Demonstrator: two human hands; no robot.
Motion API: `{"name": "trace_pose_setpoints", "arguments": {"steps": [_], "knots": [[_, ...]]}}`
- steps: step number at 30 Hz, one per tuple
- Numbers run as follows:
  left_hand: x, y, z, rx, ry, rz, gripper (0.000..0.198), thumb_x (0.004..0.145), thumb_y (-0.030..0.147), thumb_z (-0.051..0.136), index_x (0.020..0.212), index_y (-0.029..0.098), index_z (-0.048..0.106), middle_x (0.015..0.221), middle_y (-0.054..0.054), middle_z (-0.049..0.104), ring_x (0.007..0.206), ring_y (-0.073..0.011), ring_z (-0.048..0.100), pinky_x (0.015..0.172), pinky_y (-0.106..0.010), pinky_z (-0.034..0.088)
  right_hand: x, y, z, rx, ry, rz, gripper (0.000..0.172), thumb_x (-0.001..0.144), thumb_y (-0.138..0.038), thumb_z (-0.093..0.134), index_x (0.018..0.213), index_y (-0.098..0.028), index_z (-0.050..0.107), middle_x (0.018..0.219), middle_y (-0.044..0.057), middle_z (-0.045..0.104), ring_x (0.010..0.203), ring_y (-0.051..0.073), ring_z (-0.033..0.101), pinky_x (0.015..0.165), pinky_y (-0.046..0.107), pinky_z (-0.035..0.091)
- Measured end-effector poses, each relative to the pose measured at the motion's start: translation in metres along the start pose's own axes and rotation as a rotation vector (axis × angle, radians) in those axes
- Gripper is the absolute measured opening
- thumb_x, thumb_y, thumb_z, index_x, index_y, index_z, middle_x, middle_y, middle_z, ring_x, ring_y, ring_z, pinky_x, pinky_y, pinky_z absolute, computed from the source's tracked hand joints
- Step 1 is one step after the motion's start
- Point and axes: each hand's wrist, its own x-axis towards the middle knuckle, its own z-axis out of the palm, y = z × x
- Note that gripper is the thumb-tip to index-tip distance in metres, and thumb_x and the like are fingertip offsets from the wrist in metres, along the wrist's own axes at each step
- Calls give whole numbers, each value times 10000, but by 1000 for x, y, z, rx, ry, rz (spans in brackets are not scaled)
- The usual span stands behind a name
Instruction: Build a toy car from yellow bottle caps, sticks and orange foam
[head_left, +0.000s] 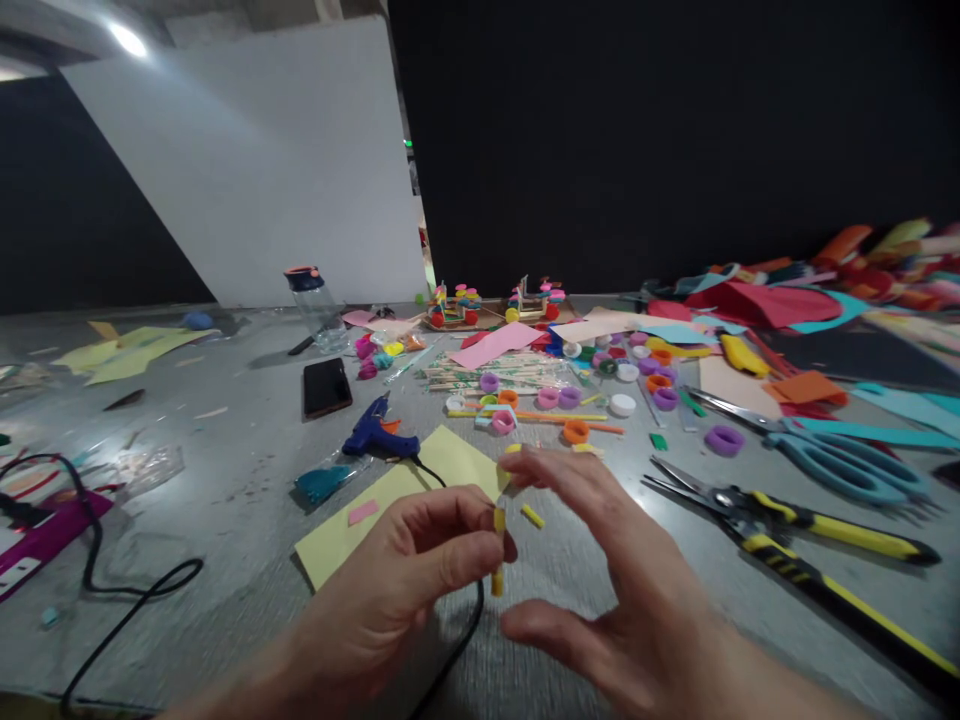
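Observation:
Between its thumb and fingertips, my left hand (427, 560) pinches a short yellow straw piece (498, 580), held upright above the table. To the right, my right hand (615, 570) has its thumb and fingers spread wide around that space, with nothing seen in them. Another yellow straw piece (533, 516) lies on the table between the hands. Behind my left hand is a sheet of pale yellow paper (442, 460) with a pink scrap (364, 513) on it. A blue glue gun (379, 432) rests at the sheet's far edge, its black cord running under my left hand.
Yellow-handled pliers (810, 570) and blue-handled scissors (847, 460) lie at right. Farther back are bottle caps (575, 431), long straws (551, 416) and wooden sticks (480, 374). A phone (326, 387), a water bottle (315, 310) and a purple power strip (56, 545) are leftward.

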Motion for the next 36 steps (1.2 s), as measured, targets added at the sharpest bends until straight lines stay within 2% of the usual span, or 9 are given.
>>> {"name": "trace_pose_setpoints", "arguments": {"steps": [2,5,7,11,16,22,29,32,36], "knots": [[0,1,-4,31,12,3,198,777,343,842,715,201,721,761,16,611,745,-130,518,714,-224,411,-1,2,-1,62,42,40,506,1009,-367,610,1453,-212,424,1381,100,554,1317,220,491,1130,371,395],[-2,2,-13,136,34,50,180,803,316,822,709,206,715,766,22,598,728,-127,510,692,-234,393,2,3,-1,168,114,81,243,995,-146,570,1218,-243,582,1218,48,603,1198,174,557,1029,316,451],[-3,0,-20,260,41,118,167,837,289,791,716,207,711,785,17,601,754,-137,523,722,-250,396,5,3,2,212,96,119,169,980,-133,585,1095,-252,618,1137,25,612,1129,163,582,983,310,463],[-3,-6,-28,503,47,294,104,878,209,740,778,232,727,819,9,630,827,-166,566,798,-282,404,11,-2,6,273,50,186,63,971,-232,654,1028,-259,650,1097,19,628,1085,185,603,1015,381,451],[0,-11,-25,605,65,365,110,876,188,749,783,244,735,812,2,641,820,-171,581,770,-276,419,13,-3,8,298,40,194,61,952,-201,668,984,-253,671,1067,32,637,1052,202,619,992,414,470],[0,-14,-25,660,71,380,97,901,204,730,830,269,740,833,12,625,823,-154,583,755,-265,430,13,-1,8,286,24,199,134,942,-122,634,972,-249,665,1047,27,642,1033,180,626,919,350,506],[-8,-13,-28,592,98,377,77,890,209,741,832,259,739,843,3,641,830,-163,587,779,-279,428,12,2,7,238,56,250,94,991,-225,596,1039,-278,657,1086,17,647,1081,175,618,933,309,496],[-20,-7,-37,564,169,388,80,880,226,751,807,259,744,828,5,640,824,-159,579,779,-265,424,13,5,6,200,67,250,115,1007,-220,570,928,-267,639,1003,-1,654,984,151,637,842,258,509],[-48,-2,-63,471,365,361,119,871,285,760,762,238,743,833,-3,643,829,-159,570,791,-245,431,21,4,4,132,-86,170,228,1023,-237,530,802,-240,582,791,-27,644,725,134,626,670,259,497]]}}
